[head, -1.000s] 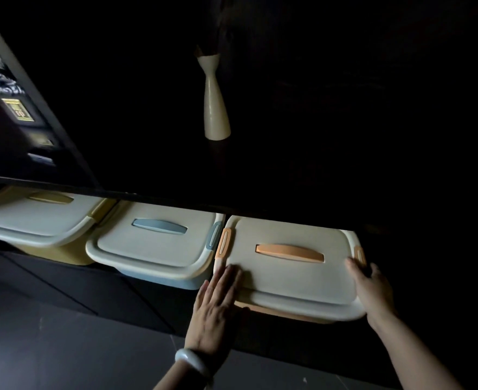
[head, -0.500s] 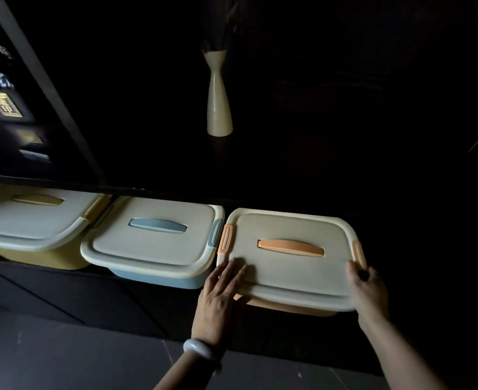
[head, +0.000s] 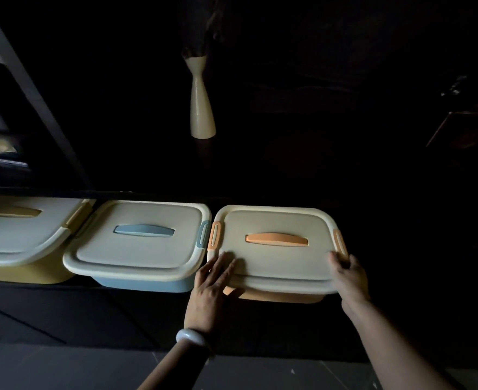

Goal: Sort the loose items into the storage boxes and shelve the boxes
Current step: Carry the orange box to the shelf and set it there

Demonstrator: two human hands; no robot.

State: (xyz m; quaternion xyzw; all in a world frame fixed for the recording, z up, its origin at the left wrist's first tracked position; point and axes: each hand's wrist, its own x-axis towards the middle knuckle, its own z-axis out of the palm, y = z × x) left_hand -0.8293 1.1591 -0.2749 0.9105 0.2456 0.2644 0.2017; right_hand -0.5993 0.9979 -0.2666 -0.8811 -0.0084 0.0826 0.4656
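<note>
Three lidded storage boxes stand side by side on a low dark shelf. The orange box (head: 277,257) is at the right, its cream lid closed, orange handle on top. My left hand (head: 212,285) lies on its front left corner, fingers straight on the lid and thumb against the orange front wall. My right hand (head: 347,277) rests on the front right corner, fingers over the lid edge by the orange clasp. The blue box (head: 139,246) stands in the middle and the yellow box (head: 21,237) at the left, both closed.
A tall cream vase (head: 202,108) stands on the dark top above the shelf, with dark stems in it. A dark upright frame (head: 35,94) slants at the left. Grey floor tiles (head: 63,367) lie below. The right side is too dark to read.
The orange box has slid backward into the shelf, level with the blue box beside it. Both hands stayed on its front corners and moved with it.
</note>
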